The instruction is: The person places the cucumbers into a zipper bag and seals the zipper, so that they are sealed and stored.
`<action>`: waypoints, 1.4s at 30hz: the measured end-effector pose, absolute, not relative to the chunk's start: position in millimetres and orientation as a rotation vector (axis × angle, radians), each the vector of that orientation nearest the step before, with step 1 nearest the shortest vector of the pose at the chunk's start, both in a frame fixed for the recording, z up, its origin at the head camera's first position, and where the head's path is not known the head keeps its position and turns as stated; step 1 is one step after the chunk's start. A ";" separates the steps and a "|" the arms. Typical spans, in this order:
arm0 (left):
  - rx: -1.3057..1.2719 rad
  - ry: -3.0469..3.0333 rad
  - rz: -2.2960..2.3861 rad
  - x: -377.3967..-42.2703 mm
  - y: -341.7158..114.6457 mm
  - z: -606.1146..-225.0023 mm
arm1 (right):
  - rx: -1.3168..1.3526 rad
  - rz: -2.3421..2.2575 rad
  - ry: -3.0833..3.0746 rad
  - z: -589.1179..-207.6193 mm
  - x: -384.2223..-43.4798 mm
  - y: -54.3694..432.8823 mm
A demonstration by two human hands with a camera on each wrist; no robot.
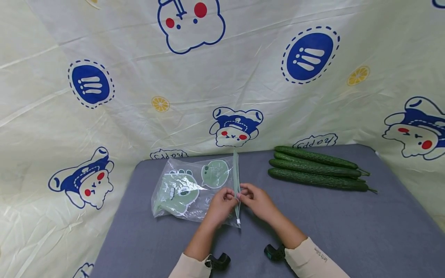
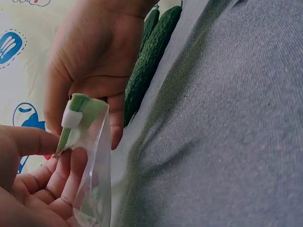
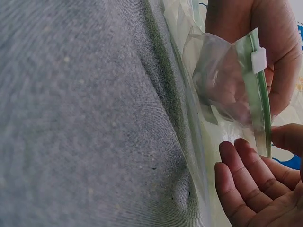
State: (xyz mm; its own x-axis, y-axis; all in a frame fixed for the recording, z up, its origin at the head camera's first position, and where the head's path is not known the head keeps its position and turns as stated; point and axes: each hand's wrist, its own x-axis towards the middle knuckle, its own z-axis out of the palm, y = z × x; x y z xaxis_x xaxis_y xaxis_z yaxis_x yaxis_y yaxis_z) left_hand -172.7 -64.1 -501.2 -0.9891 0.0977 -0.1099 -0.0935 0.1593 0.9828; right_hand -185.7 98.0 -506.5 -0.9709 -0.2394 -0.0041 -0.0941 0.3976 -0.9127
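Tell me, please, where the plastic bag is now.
In the head view, the bag is left of the cucumbers, on the table, its green strip between left hand and right hand.

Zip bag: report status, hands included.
Left hand, right hand pinching green strip of bag. White slider at strip's near end. Cucumbers apart on right, seemingly clear.

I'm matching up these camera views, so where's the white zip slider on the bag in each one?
Head: white slider low, just right of centre.
Left wrist: white slider left of centre, about mid-height.
Right wrist: white slider upper right.
Shared landmark: the green zip strip carrying it.
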 end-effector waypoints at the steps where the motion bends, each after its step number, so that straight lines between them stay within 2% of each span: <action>1: -0.007 2.276 1.950 -172.4 -63.4 -501.4 | -0.301 -1.626 2.514 -506.8 -185.9 97.8; 29: -0.356 2.311 2.279 -178.5 -71.3 -499.6 | -0.015 -1.760 2.536 -522.4 -193.5 111.9; 35: -0.344 2.325 2.329 -177.6 -81.4 -487.6 | 0.000 -1.575 2.623 -524.4 -194.9 117.0; 42: -0.375 2.264 2.468 -182.8 -98.6 -484.9 | 0.025 -1.608 2.564 -527.4 -197.7 122.4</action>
State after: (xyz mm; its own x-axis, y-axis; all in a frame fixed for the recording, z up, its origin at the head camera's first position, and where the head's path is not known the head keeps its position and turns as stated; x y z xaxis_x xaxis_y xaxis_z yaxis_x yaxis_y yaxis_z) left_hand -182.8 -98.6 -484.9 -0.9495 -0.3135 -0.0086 0.0185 -0.0832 0.9964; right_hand -197.7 122.4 -527.4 -0.9932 -0.0472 -0.1060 0.0748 0.4372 -0.8963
